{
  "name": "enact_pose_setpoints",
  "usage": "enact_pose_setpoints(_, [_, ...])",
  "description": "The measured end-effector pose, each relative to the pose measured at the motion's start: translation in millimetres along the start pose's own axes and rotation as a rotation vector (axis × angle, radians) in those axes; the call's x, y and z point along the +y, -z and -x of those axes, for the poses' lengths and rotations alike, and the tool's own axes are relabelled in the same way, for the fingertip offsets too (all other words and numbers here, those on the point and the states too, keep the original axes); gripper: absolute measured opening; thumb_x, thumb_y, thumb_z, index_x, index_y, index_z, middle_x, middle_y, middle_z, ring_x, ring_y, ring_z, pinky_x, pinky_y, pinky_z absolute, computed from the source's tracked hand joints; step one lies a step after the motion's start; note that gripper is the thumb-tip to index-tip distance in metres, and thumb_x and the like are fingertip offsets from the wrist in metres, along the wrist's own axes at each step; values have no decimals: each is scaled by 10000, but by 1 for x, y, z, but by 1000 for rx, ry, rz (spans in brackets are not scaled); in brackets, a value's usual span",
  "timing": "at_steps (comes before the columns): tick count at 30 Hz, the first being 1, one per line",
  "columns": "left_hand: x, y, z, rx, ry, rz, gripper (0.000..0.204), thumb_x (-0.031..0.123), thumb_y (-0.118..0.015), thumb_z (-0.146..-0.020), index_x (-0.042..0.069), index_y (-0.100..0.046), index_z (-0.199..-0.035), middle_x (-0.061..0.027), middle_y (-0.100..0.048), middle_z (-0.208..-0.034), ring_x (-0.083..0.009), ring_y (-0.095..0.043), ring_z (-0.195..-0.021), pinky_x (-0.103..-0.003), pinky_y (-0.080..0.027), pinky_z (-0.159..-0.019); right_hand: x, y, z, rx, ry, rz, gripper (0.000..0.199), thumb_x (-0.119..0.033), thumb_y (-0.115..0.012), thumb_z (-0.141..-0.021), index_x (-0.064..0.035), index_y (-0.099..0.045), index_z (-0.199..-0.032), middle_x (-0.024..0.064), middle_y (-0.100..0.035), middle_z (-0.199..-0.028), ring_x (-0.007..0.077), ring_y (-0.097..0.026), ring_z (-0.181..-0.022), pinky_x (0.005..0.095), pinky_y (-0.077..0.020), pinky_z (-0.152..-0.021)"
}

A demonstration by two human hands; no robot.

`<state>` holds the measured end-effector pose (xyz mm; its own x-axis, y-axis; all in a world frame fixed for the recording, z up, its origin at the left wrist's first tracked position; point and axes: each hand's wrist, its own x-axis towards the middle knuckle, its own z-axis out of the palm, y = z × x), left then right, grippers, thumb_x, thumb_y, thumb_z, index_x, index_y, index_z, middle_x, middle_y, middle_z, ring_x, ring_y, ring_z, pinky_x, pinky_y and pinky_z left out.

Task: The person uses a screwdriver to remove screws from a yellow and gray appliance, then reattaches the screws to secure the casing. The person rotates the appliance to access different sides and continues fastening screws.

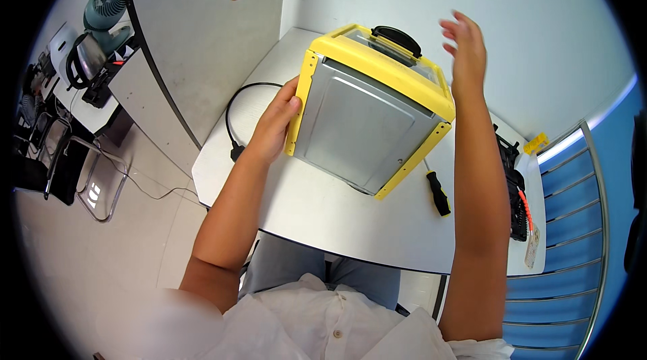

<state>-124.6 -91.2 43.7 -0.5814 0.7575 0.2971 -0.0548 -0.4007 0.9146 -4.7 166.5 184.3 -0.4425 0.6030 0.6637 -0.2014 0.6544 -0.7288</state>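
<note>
A box-shaped case [364,127] with a yellow frame, a grey metal side panel and a black carrying handle [397,40] stands tilted on the white table. My left hand [275,121] grips its left yellow edge, thumb on the near side and fingers partly hidden behind. To the right of the case, my right hand [466,50] is raised with fingers apart, holding nothing and not touching it. A screwdriver [438,195] with a black and yellow handle lies on the table between the case and my right forearm.
A black cable with a plug [236,152] lies left of the case. At the table's right are a black tool tray [515,191], partly hidden by my arm, and a small yellow object [536,143]. A grey partition [202,30] rises at left; metal rails [573,212] stand at right.
</note>
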Motion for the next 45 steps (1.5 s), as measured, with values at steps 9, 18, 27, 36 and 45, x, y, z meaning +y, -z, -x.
enact_pose_setpoints(9, [-29,7,-1,85,178,45,713,578,-376,-945,73,-308,-1442,-98,-418,-1404,-198,-389,-1291,-335,-313,-1057,41,34,210,-202,-244,-87,765,-241,-614,-852,-50,-182,-1453,145,-301,-1435,266,-300,-1335,404,-321,-1065])
enact_pose_setpoints(18, [-3,-12,-9,56,306,32,803,654,-283,-928,-3,-383,-1378,-132,-488,-1342,-209,-470,-1240,-329,-387,-1010,36,29,210,-437,-224,-29,930,-498,-520,-902,-27,32,-1484,228,-137,-1511,343,-176,-1401,419,-205,-1116])
enact_pose_setpoints(27, [41,-69,-50,-133,127,-112,785,629,-271,-940,119,-90,-1509,-120,-180,-1541,-254,-185,-1420,-366,-220,-1124,49,58,157,-220,-544,-292,789,-660,-293,-925,-131,-182,-1499,107,-244,-1510,210,-257,-1368,413,-207,-1109])
enact_pose_setpoints(36, [20,-60,-66,-69,95,-157,748,548,-428,-931,159,-154,-1508,-92,-126,-1564,-269,-106,-1441,-424,-151,-1135,28,56,154,-260,-616,-187,774,-536,-444,-907,-186,-117,-1515,148,-346,-1436,255,-362,-1294,407,-348,-1023])
enact_pose_setpoints(45, [4,-45,-70,-56,90,-14,613,268,-459,-927,148,-246,-1489,-61,-175,-1556,-232,-145,-1435,-350,-200,-1125,24,48,148,-273,-584,-165,901,-114,-559,-729,-109,-117,-1514,148,-453,-1334,210,-466,-1171,314,-352,-1018])
